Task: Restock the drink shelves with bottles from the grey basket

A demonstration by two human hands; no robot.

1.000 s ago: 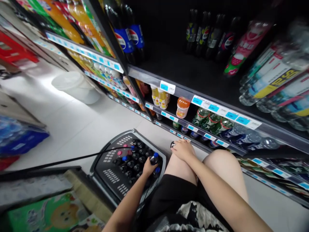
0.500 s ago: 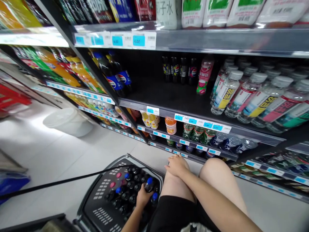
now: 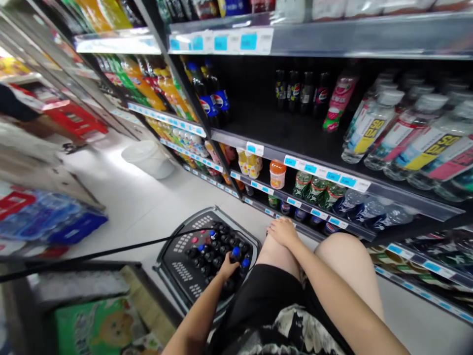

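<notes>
I crouch in a shop aisle before drink shelves. My left hand (image 3: 228,268) reaches down into a grey shopping basket (image 3: 177,249) on the floor and is closed round a dark bottle with a blue cap (image 3: 235,254). Several more dark bottles with black, blue and pink caps stand packed in the basket. My right hand (image 3: 284,231) rests flat on my left knee, fingers stretched out, holding nothing.
Dark shelving (image 3: 325,172) with blue price tags holds cola, water and juice bottles on my right. A white bucket (image 3: 148,158) stands on the pale floor farther along. Blue shrink-wrapped packs (image 3: 55,224) and a green carton (image 3: 92,325) lie at left. A black strap (image 3: 92,255) crosses in front.
The view has swung left and tilted between frames. My left hand stays on the blue-capped bottle in the basket; my right hand remains on my knee.
</notes>
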